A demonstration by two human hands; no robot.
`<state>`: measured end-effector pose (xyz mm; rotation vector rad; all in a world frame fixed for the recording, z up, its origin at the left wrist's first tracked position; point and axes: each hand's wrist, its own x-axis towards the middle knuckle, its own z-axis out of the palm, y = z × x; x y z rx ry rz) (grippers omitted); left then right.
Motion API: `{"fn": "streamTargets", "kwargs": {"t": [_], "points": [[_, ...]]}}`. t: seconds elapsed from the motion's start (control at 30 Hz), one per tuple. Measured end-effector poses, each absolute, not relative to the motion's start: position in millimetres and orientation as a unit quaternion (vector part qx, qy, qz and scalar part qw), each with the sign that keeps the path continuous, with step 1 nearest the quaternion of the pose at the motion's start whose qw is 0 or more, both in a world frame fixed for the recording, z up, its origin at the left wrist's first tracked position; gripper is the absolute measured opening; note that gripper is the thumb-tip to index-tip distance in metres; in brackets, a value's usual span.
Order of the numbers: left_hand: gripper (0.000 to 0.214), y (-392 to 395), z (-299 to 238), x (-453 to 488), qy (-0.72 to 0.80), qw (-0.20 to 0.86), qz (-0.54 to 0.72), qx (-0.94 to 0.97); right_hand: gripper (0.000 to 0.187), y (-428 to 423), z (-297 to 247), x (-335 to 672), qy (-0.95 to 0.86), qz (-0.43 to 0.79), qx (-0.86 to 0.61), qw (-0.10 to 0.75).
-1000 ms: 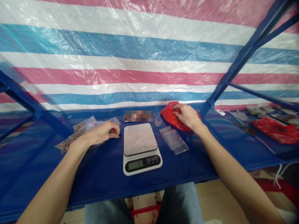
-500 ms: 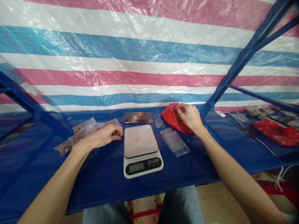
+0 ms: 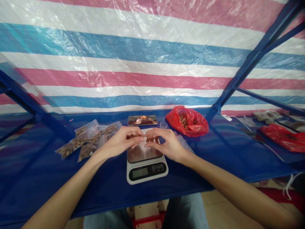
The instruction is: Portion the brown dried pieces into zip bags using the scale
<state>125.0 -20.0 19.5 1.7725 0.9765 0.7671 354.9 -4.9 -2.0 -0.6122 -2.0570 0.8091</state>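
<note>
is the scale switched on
On: the digital kitchen scale shows digits on its lit display.

Digital scale [image 3: 147, 169] LCD [image 3: 139, 173] reads approx 0.0, blurry; btn labels too small to make out.

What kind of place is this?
It looks like a makeshift packing spot, perhaps a small workshop: a digital scale, small zip bags of brown bits, and a striped plastic tarp behind.

Blue fabric bench [image 3: 35, 165] — digital scale [image 3: 147, 173] mid-bench; filled zip bags [image 3: 82, 143] left; phone [image 3: 142, 120], plastic cup [image 3: 163, 125] behind; red plastic bag [image 3: 200, 125] right.
</note>
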Motion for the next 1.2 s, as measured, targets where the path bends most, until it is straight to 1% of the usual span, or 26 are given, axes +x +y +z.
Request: {"fn": "streamTargets", "kwargs": {"t": [0.13, 0.23, 0.33, 0.37, 0.43, 0.47, 0.53, 0.57, 0.6, 0.63, 0.73, 0.77, 0.83, 0.9, 1.0, 1.1, 1.17, 1.2], "points": [[0.037, -23.5, 13.5, 135.4, 0.382, 0.504, 0.343, 0.694, 0.014, -9.8, -4.8, 351.8, -0.784, 0.347, -0.241, 0.456], [0.040, -23.5, 9.8, 139.0, 0.375, 0.522, 0.349, 0.682, 0.006, -11.9, -0.6, 352.6, -0.791, 0.339, -0.231, 0.453], [0.041, -22.2, 11.7, 135.8, 0.387, 0.504, 0.335, 0.696, 0.009, -7.7, 11.3, 362.2, -0.804, 0.304, -0.237, 0.452], [0.041, -20.8, 13.4, 131.3, 0.402, 0.478, 0.331, 0.707, 0.010, -3.2, 16.6, 369.7, -0.803, 0.284, -0.248, 0.462], [0.041, -15.7, 17.1, 115.9, 0.450, 0.390, 0.318, 0.737, 0.012, 11.4, 26.8, 392.2, -0.785, 0.229, -0.297, 0.493], [0.041, -11.9, 18.4, 105.1, 0.483, 0.325, 0.303, 0.754, 0.014, 21.2, 30.9, 406.5, -0.768, 0.197, -0.336, 0.509], [0.037, -2.7, 19.0, 79.6, 0.556, 0.152, 0.239, 0.781, 0.016, 43.7, 35.1, 437.6, -0.735, 0.120, -0.420, 0.519], [0.034, 2.2, 18.1, 66.2, 0.588, 0.075, 0.200, 0.780, 0.015, 55.1, 34.7, 452.3, -0.734, 0.081, -0.452, 0.500], [0.033, 6.9, 16.6, 53.4, 0.608, 0.024, 0.171, 0.775, 0.014, 65.7, 32.9, 465.2, -0.740, 0.049, -0.485, 0.464], [0.033, 11.2, 14.4, 41.7, 0.617, 0.003, 0.147, 0.773, 0.011, 75.0, 29.8, 475.8, -0.745, 0.027, -0.515, 0.423], [0.037, 21.2, 5.4, 16.1, 0.620, 0.013, 0.095, 0.779, 0.005, 92.4, 17.5, 490.9, -0.769, 0.002, -0.560, 0.309], [0.039, 23.7, 1.8, 10.8, 0.616, 0.028, 0.087, 0.782, 0.003, 94.7, 13.9, 491.2, -0.773, 0.000, -0.566, 0.285], [0.041, 28.1, -5.8, 3.5, 0.608, 0.064, 0.078, 0.787, 0.009, 95.5, 9.6, 488.0, -0.775, -0.005, -0.573, 0.266], [0.042, 31.9, -12.7, -1.3, 0.599, 0.092, 0.087, 0.791, 0.014, 93.4, 8.9, 483.2, -0.769, -0.014, -0.577, 0.273], [0.042, 35.5, -18.6, -6.1, 0.591, 0.111, 0.119, 0.790, 0.019, 89.0, 11.3, 478.0, -0.752, -0.043, -0.582, 0.306], [0.057, 36.0, -19.7, -6.0, 0.618, 0.098, 0.148, 0.766, 0.024, 85.1, 13.2, 474.6, -0.734, -0.069, -0.586, 0.336], [0.068, 35.6, -20.3, -1.8, 0.640, 0.070, 0.141, 0.752, 0.025, 83.1, 12.9, 471.6, -0.728, -0.075, -0.584, 0.351], [0.070, 35.7, -20.9, 1.5, 0.645, 0.057, 0.129, 0.751, 0.025, 82.2, 12.4, 469.6, -0.727, -0.076, -0.581, 0.358]]}}
